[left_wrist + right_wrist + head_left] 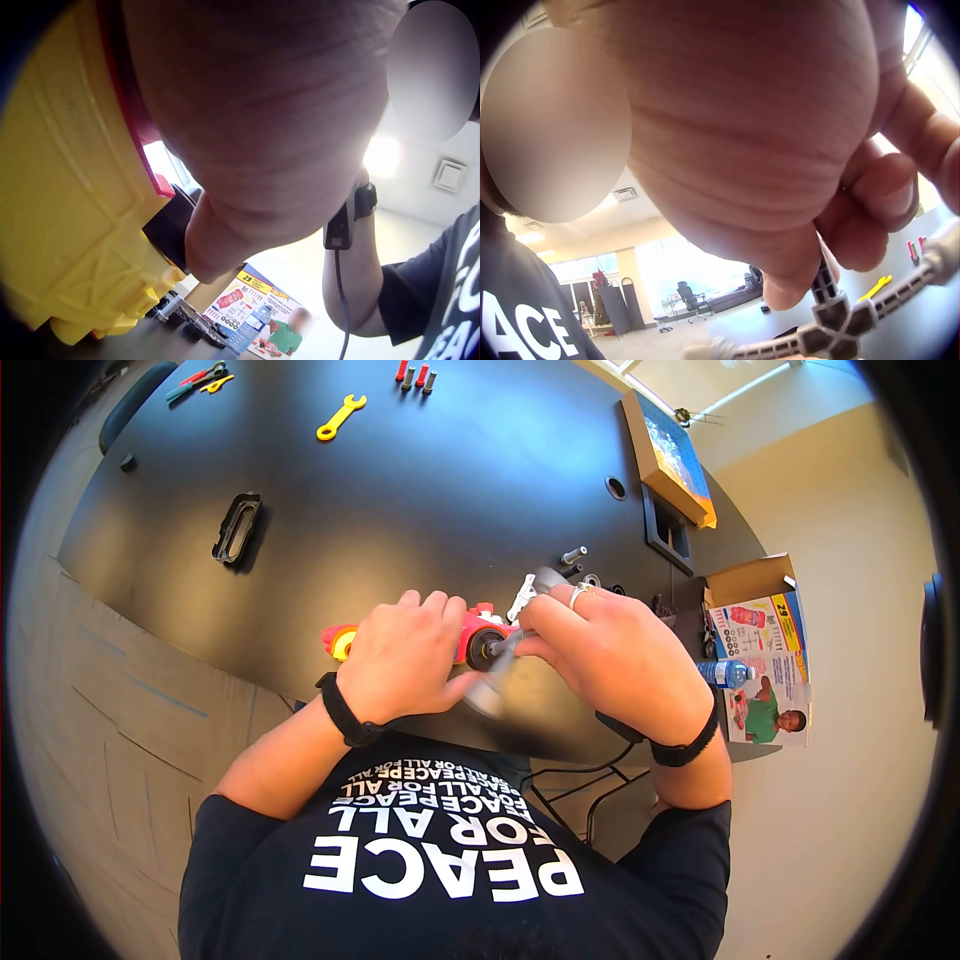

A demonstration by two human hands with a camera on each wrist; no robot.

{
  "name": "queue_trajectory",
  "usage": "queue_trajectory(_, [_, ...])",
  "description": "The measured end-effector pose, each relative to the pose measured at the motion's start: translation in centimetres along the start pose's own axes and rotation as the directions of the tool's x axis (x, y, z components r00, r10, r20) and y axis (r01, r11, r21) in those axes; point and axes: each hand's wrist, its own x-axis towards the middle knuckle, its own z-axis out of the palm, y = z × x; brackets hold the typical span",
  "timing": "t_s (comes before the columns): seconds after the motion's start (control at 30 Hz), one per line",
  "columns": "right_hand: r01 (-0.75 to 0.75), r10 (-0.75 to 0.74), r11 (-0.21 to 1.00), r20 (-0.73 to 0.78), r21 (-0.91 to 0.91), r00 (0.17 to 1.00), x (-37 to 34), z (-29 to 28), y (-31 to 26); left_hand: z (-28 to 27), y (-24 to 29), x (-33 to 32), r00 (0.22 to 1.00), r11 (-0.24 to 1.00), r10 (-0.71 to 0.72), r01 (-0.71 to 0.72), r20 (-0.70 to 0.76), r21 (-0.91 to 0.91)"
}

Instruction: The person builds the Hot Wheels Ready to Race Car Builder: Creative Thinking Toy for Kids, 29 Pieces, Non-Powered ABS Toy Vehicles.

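Note:
My left hand [405, 655] grips a red and yellow toy car [342, 642] from above, its thumb reaching toward the wheel. In the left wrist view the car's yellow underside [67, 165] fills the left, with a black wheel [171, 229] beside the thumb. My right hand [615, 645] pinches one arm of a grey toy lug wrench [832, 330] with several arms. Blurred in the head view, the wrench meets the middle of the black wheel facing right. Just beyond the right fingers lies a white part [521, 598]. My left palm hides most of the car's body.
Grey and black bolts [573, 555] stand past the right hand. Farther off are a yellow wrench [341, 418], a black oval frame [237, 530], red and grey bolts [415, 377] and a cardboard tray [640, 440]. A water bottle [727, 674] and printed box [760, 630] sit at right.

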Motion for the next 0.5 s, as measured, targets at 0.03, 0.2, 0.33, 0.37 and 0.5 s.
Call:
queue_trajectory(0.03, [0.001, -0.001, 1.0, 0.001, 0.001, 1.0, 0.1, 0.0, 0.0, 0.0, 0.0, 0.0, 1.0, 1.0, 0.0, 0.0, 0.009, -0.016])
queue_trajectory(0.2, [0.061, -0.057, 0.995, -0.051, 0.079, 0.997, 0.1, 0.6, 0.6, -0.2, 0.1, 0.3, 0.994, 0.998, -0.028, 0.021, 0.106, 0.064])
queue_trajectory(0.33, [-0.147, 0.157, 0.983, 0.078, -0.113, 0.985, -0.2, 0.3, 0.6, 0.1, 0.0, 0.2, 0.997, 0.999, -0.019, 0.015, 0.071, 0.047])
queue_trajectory(0.37, [-0.122, 0.127, 0.985, 0.042, -0.119, 0.991, -0.1, 0.6, 0.9, 0.1, 0.0, 0.2, 0.997, 0.999, -0.019, 0.015, 0.071, 0.048])
queue_trajectory(0.5, [-0.058, 0.057, 0.998, -0.048, -0.012, 0.997, 0.0, 1.1, 0.9, 0.0, 0.0, 0.1, 0.999, 0.999, 0.013, -0.015, 0.049, 0.047])
